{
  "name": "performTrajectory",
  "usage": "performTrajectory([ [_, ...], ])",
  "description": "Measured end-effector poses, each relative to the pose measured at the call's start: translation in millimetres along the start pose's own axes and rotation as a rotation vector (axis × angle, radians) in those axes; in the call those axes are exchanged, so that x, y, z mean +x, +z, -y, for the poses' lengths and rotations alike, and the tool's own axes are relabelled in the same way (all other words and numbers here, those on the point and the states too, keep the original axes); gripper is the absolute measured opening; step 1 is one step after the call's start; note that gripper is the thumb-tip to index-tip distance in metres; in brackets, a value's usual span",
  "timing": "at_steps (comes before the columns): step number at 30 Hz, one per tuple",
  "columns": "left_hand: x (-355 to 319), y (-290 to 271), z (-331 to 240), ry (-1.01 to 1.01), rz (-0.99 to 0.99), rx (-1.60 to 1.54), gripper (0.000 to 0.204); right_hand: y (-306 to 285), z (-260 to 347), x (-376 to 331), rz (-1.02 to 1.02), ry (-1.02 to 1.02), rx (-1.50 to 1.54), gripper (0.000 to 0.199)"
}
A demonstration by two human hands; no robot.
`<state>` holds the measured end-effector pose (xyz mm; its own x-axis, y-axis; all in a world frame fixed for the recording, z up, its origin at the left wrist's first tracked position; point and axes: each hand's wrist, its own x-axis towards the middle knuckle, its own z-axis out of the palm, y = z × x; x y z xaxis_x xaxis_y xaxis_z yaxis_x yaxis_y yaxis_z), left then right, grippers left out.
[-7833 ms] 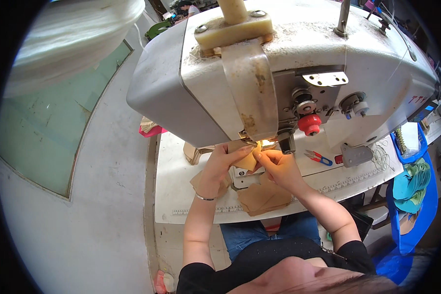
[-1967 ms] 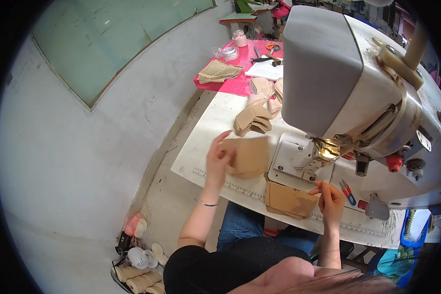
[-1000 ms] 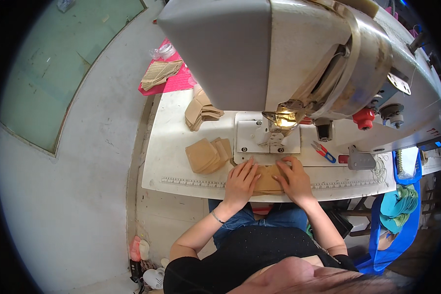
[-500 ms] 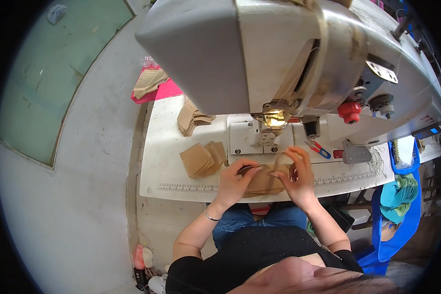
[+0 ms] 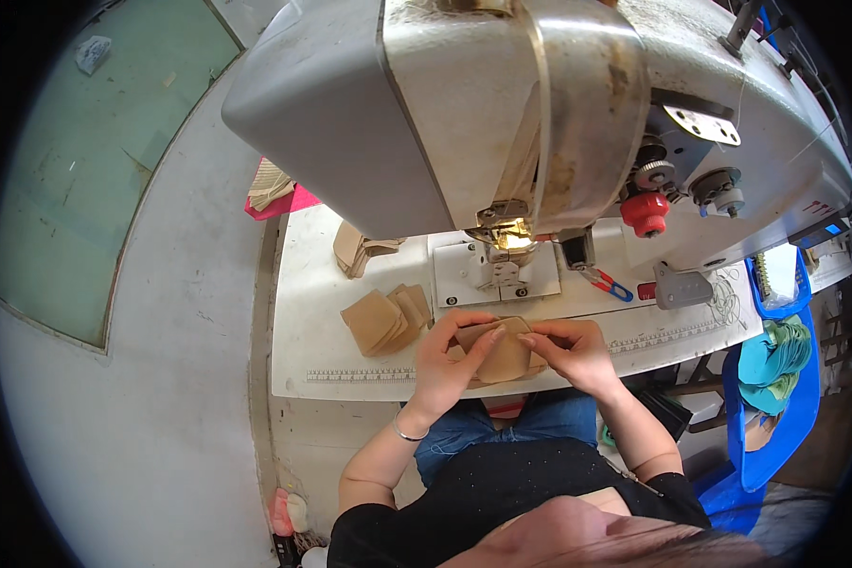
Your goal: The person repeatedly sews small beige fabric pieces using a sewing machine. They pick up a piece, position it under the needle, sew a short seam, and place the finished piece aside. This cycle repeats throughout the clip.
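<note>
Fingers (image 5: 466,318) partly behind tan piece (image 5: 509,354), stack (image 5: 538,364) beneath mostly covered

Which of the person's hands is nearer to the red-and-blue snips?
Right. The right hand is on the person's side of the red-and-blue snips; the left hand is farther away, to their lower left.

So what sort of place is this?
Probably a sewing workshop: there's a sewing machine, cut tan pieces stacked on the table, and red-and-blue snips.
</note>
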<state>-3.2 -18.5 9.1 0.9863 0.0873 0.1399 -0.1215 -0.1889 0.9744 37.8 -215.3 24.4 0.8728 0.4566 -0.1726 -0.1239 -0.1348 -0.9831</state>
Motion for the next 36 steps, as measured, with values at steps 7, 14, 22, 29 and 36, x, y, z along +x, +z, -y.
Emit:
performTrajectory([
  [7,2.8,0.2,10.8,0.151,-0.112,0.119,0.024,2.4,-13.3,4.6,-0.026,-0.098,0.011,0.027],
  [14,20.5,5.2,-1.4,-0.285,-0.015,-0.374,0.032,9.7,-11.7,23.4,-0.092,-0.197,0.091,0.023],
  [22,85.1,-12.9,-5.0,-0.190,-0.045,-0.468,0.029,11.4,20.7,61.9,-0.025,-0.164,0.063,0.035],
  [29,100.9,-20.2,-10.5,-0.221,0.062,-0.534,0.028,16.4,17.5,70.7,-0.015,-0.153,0.130,0.040],
  [36,106.3,-23.9,-11.3,-0.225,0.065,-0.475,0.031,20.1,14.5,70.1,-0.040,-0.190,0.111,0.038],
])
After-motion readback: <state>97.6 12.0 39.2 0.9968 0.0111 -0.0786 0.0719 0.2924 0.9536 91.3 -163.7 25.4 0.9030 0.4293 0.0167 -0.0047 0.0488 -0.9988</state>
